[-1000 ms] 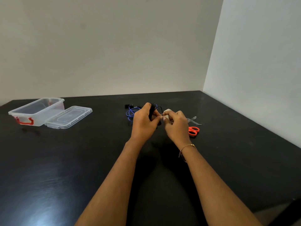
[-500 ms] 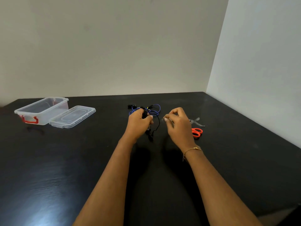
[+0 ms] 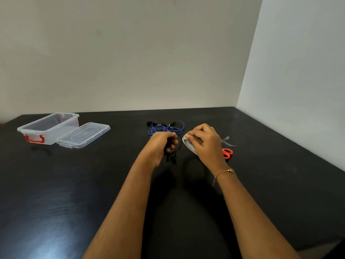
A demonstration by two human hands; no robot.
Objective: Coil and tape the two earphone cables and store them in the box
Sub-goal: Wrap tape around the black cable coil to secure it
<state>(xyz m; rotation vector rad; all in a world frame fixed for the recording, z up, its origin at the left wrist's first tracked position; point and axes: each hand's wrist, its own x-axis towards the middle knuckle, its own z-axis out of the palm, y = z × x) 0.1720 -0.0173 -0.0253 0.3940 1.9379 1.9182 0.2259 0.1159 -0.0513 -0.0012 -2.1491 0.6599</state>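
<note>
the step looks like taping the first cable. the left hand (image 3: pixel 162 144) has its fingers curled round the black cable (image 3: pixel 172 155), bunched in a small coil, with the ends hanging down just above the table (image 3: pixel 56 193). the right hand (image 3: pixel 204 142) holds the tape roll (image 3: pixel 187 145) with its fingers curled over it, and the fingertips seem to pick at the edge. next, i think a strip of tape must be pulled off and wrapped round the black coil, while the left hand keeps the loops tight. the blue cable (image 3: pixel 166 128) lies loose on the table behind the hands, not yet coiled. count: two cables, one tape roll, one pair of scissors (image 3: pixel 227 149) by the right hand, one box (image 3: pixel 49 128) far left, open, and one lid (image 3: pixel 84 134) beside it.
</note>
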